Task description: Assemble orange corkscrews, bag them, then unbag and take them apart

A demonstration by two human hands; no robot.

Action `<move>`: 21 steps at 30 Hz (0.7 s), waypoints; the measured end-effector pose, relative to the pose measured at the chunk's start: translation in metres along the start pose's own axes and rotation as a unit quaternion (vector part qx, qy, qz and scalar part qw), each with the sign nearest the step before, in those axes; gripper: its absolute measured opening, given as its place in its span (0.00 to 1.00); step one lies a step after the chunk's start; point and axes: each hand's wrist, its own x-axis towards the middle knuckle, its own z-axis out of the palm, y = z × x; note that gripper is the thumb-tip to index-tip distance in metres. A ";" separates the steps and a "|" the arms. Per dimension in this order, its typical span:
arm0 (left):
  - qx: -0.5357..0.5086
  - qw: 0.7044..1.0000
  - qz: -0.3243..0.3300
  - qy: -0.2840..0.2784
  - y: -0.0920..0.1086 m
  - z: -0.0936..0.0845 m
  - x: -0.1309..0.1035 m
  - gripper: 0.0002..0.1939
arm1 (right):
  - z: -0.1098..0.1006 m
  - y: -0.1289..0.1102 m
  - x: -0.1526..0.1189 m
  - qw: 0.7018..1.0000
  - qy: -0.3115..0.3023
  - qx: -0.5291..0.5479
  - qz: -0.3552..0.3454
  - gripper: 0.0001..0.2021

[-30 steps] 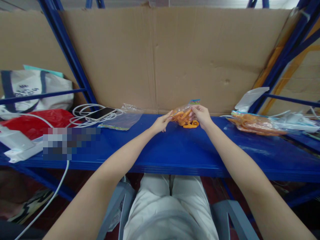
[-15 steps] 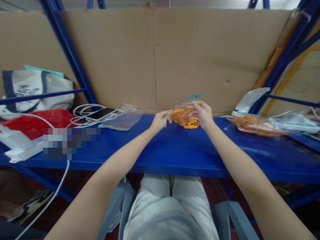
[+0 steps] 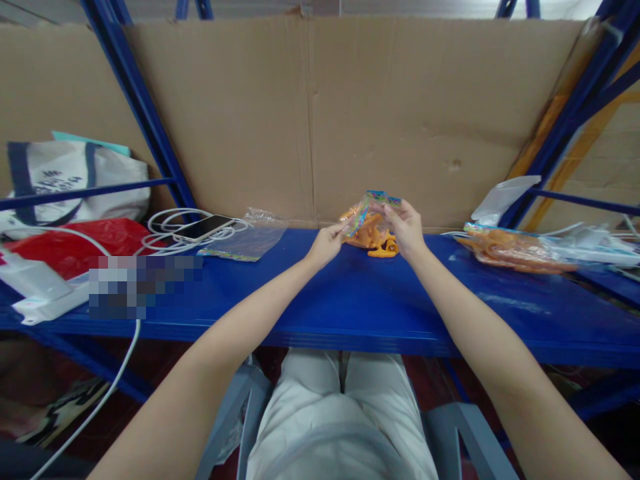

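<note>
Between my hands is a clear plastic bag [image 3: 359, 217] with a colourful printed header strip, held above the blue shelf. My left hand [image 3: 327, 244] pinches its left edge, and my right hand [image 3: 406, 227] grips the right side near the strip. Orange plastic pieces [image 3: 384, 248] lie on the shelf just below and behind the bag; their exact kind is too small to tell. More orange shows through the film, and I cannot tell whether it is inside the bag or behind it.
A flat clear bag [image 3: 245, 243] lies left of my hands, beside a phone [image 3: 205, 227] and coiled white cable [image 3: 155, 230]. Packed orange pieces [image 3: 520, 248] in film lie at right. Cardboard [image 3: 380, 100] stands behind the blue shelf [image 3: 360, 300]. A red bag [image 3: 100, 240] is far left.
The bag's printed header has opened out and tilted down toward my left hand, which has moved slightly right. My right hand has shifted only a little.
</note>
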 end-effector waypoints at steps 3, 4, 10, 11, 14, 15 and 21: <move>-0.004 1.000 0.002 -0.014 -0.004 -0.002 0.001 0.15 | -0.002 0.002 0.000 1.000 -0.006 -0.022 -0.009 0.08; -0.007 1.000 -0.004 -0.018 -0.006 -0.003 0.002 0.17 | -0.003 0.001 0.000 0.999 -0.007 -0.029 -0.012 0.08; -0.024 0.987 -0.128 -0.090 -0.010 -0.015 -0.003 0.31 | -0.004 -0.002 -0.003 0.998 -0.029 -0.039 0.027 0.10; -0.020 0.985 -0.142 -0.100 -0.010 -0.016 -0.004 0.30 | -0.003 -0.003 -0.004 0.998 -0.033 -0.042 0.037 0.10; -0.012 0.980 -0.172 -0.100 -0.007 -0.017 -0.006 0.25 | -0.002 -0.006 -0.007 0.995 -0.055 -0.053 0.065 0.09; -0.011 0.979 -0.178 -0.097 -0.006 -0.018 -0.005 0.24 | -0.001 -0.007 -0.008 0.993 -0.064 -0.058 0.077 0.08; -0.017 0.986 -0.158 -0.049 -0.007 -0.014 -0.003 0.27 | -0.002 -0.005 -0.011 0.980 -0.100 -0.102 0.138 0.09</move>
